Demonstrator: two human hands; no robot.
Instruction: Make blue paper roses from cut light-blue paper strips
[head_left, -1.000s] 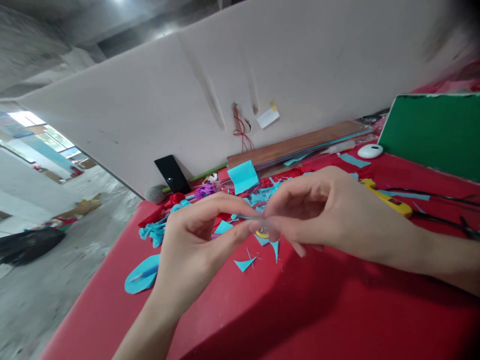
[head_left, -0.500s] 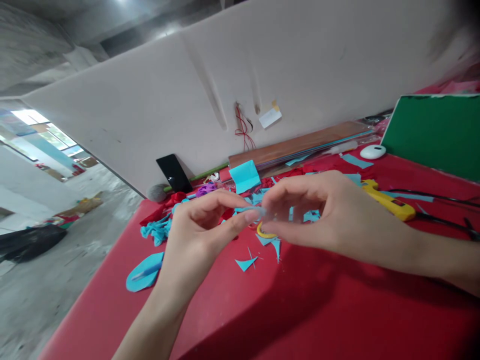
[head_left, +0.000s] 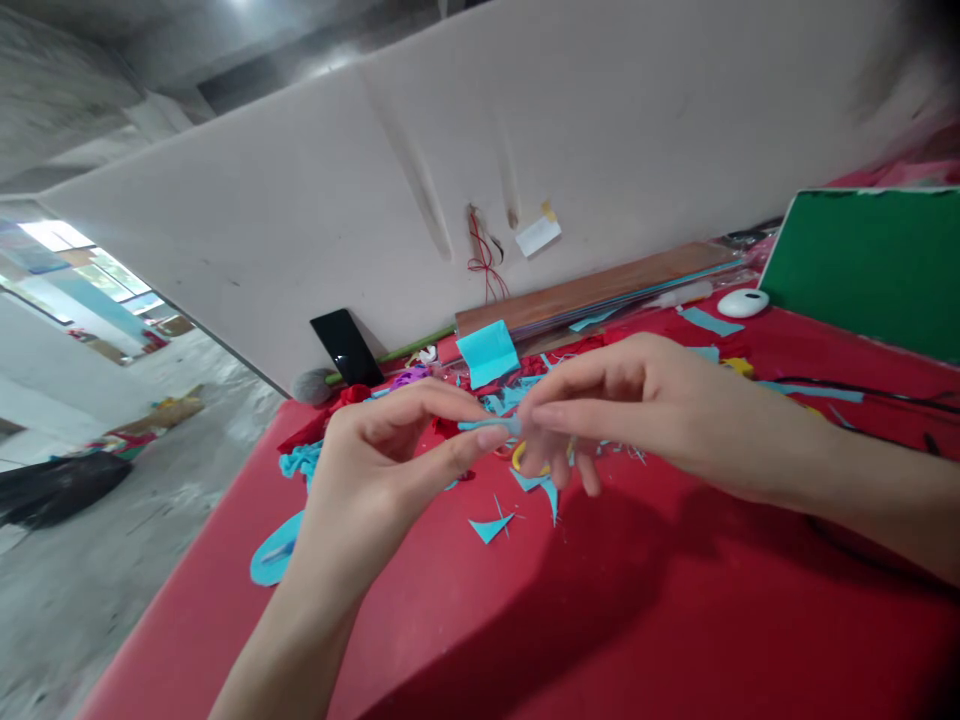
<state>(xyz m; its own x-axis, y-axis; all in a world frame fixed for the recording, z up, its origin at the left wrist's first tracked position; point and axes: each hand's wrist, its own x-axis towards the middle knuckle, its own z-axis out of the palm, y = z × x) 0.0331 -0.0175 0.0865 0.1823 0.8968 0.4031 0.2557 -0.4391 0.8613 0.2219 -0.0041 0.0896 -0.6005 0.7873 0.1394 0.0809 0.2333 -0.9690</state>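
My left hand (head_left: 382,465) pinches a small, narrow piece of light-blue felt-like material (head_left: 487,425) between thumb and fingers, above the red table. At the piece's right end, my right hand (head_left: 600,410) has its thumb and forefinger pressed together, its other fingers hanging lower and smeared by motion. Below the hands lie blue offcuts (head_left: 491,528) and a yellow ring-shaped handle (head_left: 519,457), partly covered. By my left forearm, a rounded blue piece (head_left: 271,550) lies with a blue pen-like thing on it.
A black phone (head_left: 346,347) leans on the pale partition (head_left: 285,240). Along it lie a folded blue sheet (head_left: 489,355) and long packed strips (head_left: 592,290). At the right are a white mouse-like object (head_left: 742,303), a green board (head_left: 870,270) and a yellow tool (head_left: 739,367), mostly hidden.
My right hand's thumb and forefinger have closed together at the blue piece's end, and its lower fingers have come down into sight. My left hand has shifted slightly left.
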